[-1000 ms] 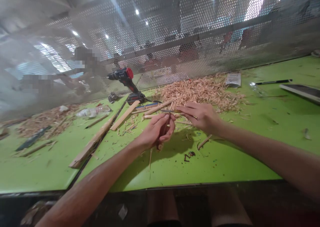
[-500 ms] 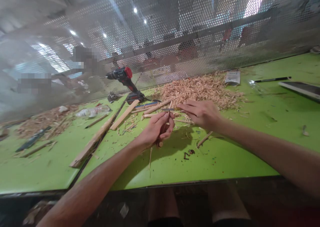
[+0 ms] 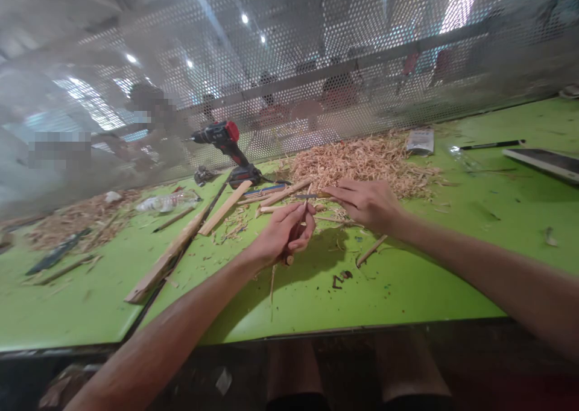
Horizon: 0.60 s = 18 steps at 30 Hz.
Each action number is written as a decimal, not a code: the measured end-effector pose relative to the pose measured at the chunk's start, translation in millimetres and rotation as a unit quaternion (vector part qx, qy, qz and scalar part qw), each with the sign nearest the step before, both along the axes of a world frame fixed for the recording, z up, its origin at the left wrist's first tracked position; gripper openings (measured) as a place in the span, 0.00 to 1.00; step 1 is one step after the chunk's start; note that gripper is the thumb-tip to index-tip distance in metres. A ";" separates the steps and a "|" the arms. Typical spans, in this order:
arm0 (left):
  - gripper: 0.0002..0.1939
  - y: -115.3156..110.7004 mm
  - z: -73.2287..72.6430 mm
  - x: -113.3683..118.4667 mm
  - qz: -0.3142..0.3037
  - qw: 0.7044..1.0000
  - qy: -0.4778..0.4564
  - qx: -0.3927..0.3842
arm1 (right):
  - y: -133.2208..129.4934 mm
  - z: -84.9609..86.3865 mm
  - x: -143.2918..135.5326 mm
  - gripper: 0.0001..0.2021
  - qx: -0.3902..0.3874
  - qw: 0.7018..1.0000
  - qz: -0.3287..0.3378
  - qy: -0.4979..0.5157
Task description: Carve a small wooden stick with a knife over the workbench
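My left hand (image 3: 289,229) is closed around a thin wooden stick (image 3: 309,189). Its pale tip points up past the thumb, and a round end shows below the fingers. From the right, my right hand (image 3: 368,206) is closed on a small knife (image 3: 312,196) with a narrow grey blade; a bit of yellowish handle shows at the fingertips. The blade lies across the stick just above my left thumb and seems to touch it. The rest of the handle is hidden in my palm.
Behind my hands lies a heap of wood shavings (image 3: 362,164), with a cordless drill (image 3: 228,152) left of it against a perforated screen (image 3: 289,85). Wooden strips (image 3: 174,251) lie to the left on the green table (image 3: 407,284). A phone-like slab (image 3: 547,163) rests far right.
My right hand and the knife have shifted very slightly to the right across the stick. My left hand has stayed nearly in place with its hold on the stick.
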<state>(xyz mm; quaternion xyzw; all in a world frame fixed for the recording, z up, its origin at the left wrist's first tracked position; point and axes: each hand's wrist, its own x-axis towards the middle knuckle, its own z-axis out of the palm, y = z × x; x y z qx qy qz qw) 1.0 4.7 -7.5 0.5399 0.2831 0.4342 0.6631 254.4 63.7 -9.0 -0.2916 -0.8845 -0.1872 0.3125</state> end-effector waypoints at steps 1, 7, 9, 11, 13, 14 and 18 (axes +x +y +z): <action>0.11 0.0 0.0 -0.1 0.001 1.000 0.000 -0.002 | 0.7 0.2 0.4 0.20 0.002 1.000 0.002 -0.001; 0.10 1.5 -0.2 -1.1 0.002 1.000 0.009 -0.011 | 3.0 -1.3 1.1 0.20 -0.008 1.000 0.011 -0.008; 0.10 1.1 0.1 -1.3 0.004 1.000 0.012 -0.016 | 5.3 -1.1 4.2 0.21 -0.017 1.000 0.007 -0.009; 0.10 -0.1 0.3 -1.1 0.001 1.000 0.018 -0.019 | 10.2 1.0 11.1 0.21 -0.028 1.000 -0.005 0.000; 0.11 -1.5 0.3 -0.6 -0.004 1.000 0.023 -0.019 | 16.9 5.1 20.5 0.21 -0.037 0.999 -0.028 0.023; 0.11 -2.0 0.3 -0.3 -0.007 1.000 0.023 -0.018 | 19.9 7.4 24.9 0.20 -0.036 0.998 -0.038 0.041; 0.11 -1.3 1.2 0.2 -0.008 1.000 0.006 -0.017 | 21.0 12.7 27.2 0.19 -0.047 0.994 -0.034 0.091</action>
